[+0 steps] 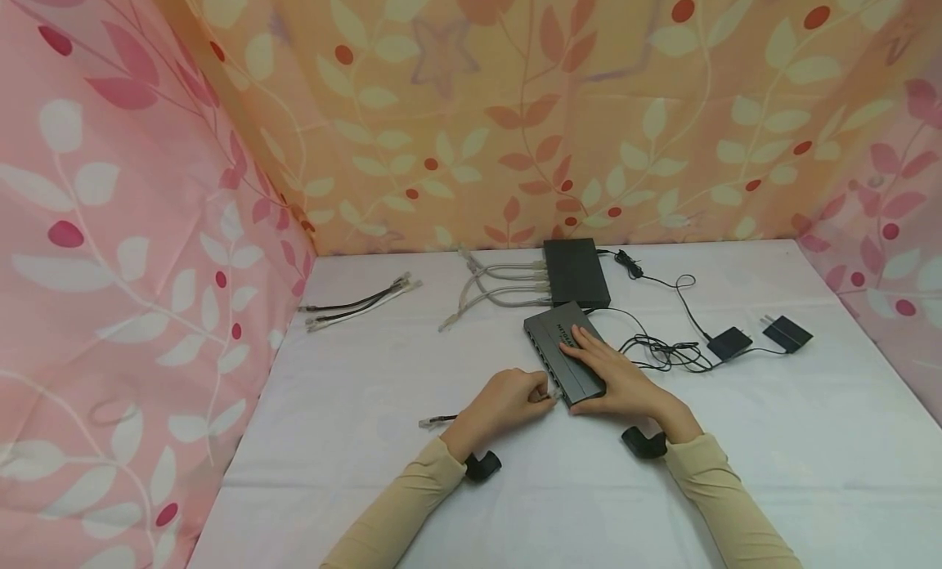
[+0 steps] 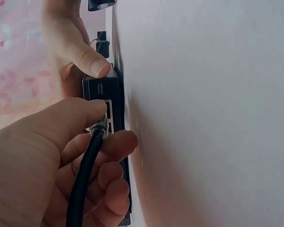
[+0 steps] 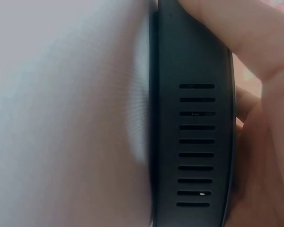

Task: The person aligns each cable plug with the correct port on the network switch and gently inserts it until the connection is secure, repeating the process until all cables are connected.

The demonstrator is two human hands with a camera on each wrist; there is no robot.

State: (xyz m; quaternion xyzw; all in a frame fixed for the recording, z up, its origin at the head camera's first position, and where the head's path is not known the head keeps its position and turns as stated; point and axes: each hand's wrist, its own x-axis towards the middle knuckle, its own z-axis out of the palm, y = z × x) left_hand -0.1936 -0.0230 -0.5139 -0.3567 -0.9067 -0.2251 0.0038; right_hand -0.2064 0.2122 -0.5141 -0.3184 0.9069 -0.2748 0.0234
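Note:
A grey Netgear network switch (image 1: 550,340) lies on the table with its port side facing left. My right hand (image 1: 621,381) rests on its top with fingers extended; the thumb touches the near end. My left hand (image 1: 508,401) pinches the clear plug (image 2: 100,126) of a short black network cable (image 2: 83,189) between thumb and forefinger, right at the ports near that end. Whether the plug is inside a port cannot be told. Past the left wrist, the cable's other end (image 1: 436,422) sticks out. In the right wrist view, the slotted side (image 3: 195,142) of the switch shows beneath the right hand.
Behind stands a black box (image 1: 577,271) with several grey cables (image 1: 508,268) at its left side. Loose short cables (image 1: 361,303) lie far left. To the right are two power adapters (image 1: 728,342) with coiled black cords (image 1: 662,352). Patterned cloth (image 1: 471,144) hangs around the table.

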